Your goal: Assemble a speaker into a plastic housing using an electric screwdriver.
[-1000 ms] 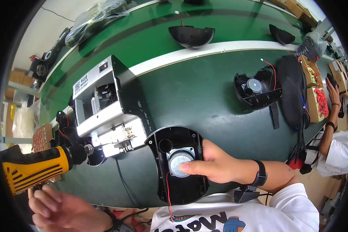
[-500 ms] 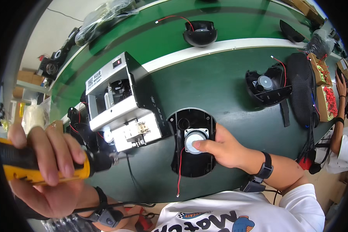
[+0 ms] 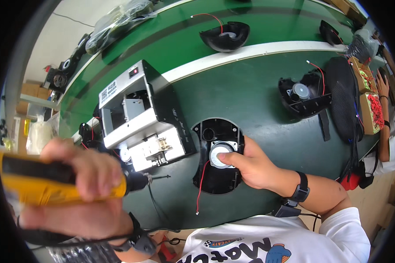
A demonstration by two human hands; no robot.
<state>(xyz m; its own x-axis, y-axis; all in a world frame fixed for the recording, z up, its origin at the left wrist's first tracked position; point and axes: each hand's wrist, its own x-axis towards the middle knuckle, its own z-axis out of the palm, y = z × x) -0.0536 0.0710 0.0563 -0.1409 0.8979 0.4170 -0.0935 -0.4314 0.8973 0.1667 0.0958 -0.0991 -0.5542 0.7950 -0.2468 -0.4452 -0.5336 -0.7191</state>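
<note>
My left hand (image 3: 85,179), blurred by motion, is wrapped round a yellow and black power screwdriver (image 3: 59,182). Its thin bit points right, toward the black plastic shell (image 3: 217,182); whether a screw sits on the tip is too small to tell. My right hand (image 3: 259,166) grips that shell by its right edge. The thumb presses on a round silver speaker (image 3: 220,154) lying in the shell's middle. From the speaker a red wire (image 3: 202,184) hangs down over the shell's lower left edge. Bit and shell are apart.
A silver and black screw feeder (image 3: 145,118) stands left of the shell. Another black shell with a speaker (image 3: 303,98) lies to the right, beside a black mesh piece (image 3: 344,101) and boxes of red parts (image 3: 373,111). More shells (image 3: 226,37) sit on the green belt. A co-worker's arm (image 3: 383,101) shows far right.
My left hand has carried the screwdriver to the right, closer to the shell. The shell in my right hand has shifted slightly up and left. A shell on the belt has turned.
</note>
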